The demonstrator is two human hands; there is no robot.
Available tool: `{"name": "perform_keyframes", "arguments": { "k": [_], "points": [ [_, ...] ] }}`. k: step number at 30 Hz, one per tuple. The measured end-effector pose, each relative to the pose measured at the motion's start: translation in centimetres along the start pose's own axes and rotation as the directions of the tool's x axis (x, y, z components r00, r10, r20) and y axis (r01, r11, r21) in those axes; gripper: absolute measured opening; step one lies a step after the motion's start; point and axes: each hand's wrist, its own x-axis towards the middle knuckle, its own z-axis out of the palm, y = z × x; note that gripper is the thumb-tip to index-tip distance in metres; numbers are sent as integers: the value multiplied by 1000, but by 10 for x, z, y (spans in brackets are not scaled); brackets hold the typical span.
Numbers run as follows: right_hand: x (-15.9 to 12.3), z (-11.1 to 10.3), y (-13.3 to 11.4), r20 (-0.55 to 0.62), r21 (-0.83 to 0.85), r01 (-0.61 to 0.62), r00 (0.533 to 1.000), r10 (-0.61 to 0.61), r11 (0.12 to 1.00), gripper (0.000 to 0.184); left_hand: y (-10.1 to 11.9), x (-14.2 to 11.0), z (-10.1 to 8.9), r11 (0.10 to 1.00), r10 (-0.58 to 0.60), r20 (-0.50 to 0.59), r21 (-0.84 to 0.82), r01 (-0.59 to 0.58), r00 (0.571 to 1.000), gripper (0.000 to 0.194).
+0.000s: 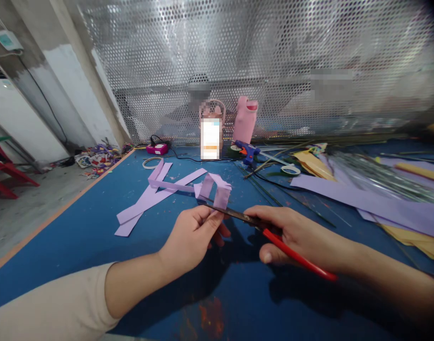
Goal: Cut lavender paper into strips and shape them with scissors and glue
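My left hand (193, 234) pinches a folded lilac paper strip (215, 189) above the blue table. My right hand (291, 237) is closed round red-handled scissors (273, 237), whose dark blades reach left to the strip by my left thumb. Several loose lilac strips (149, 196) lie on the table just beyond my left hand.
The blue table (96, 246) carries a large lilac sheet (362, 201) and yellow paper (312, 163) at the right, a blue glue gun (247, 151), tape rolls (151, 162), a pink bottle (245, 121) and thin green stems. A perforated metal screen (238, 57) closes the far side. A red chair (4, 170) stands at left.
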Motion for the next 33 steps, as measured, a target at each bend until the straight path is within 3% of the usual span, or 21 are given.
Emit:
{"name": "perform_keyframes", "arguments": {
  "k": [8,24,27,30,33],
  "points": [
    [2,0,-4,39,121,-62,998,58,991,35,-2,0,0,999,29,19,-24,-28,999,35],
    [2,1,9,-3,7,-30,1000,30,1000,42,-3,1,0,998,-17,-14,-55,16,1000,26],
    [2,0,4,1,-8,-48,999,48,999,48,-2,1,0,998,-25,-17,-63,24,1000,24],
    [1,-5,0,5,-71,-41,999,41,997,69,-2,1,0,996,-33,-27,-79,31,999,24],
    [-4,-21,3,99,-91,-7,995,16,996,79,-3,4,-1,994,-42,-49,-107,36,998,26]
  ]
}}
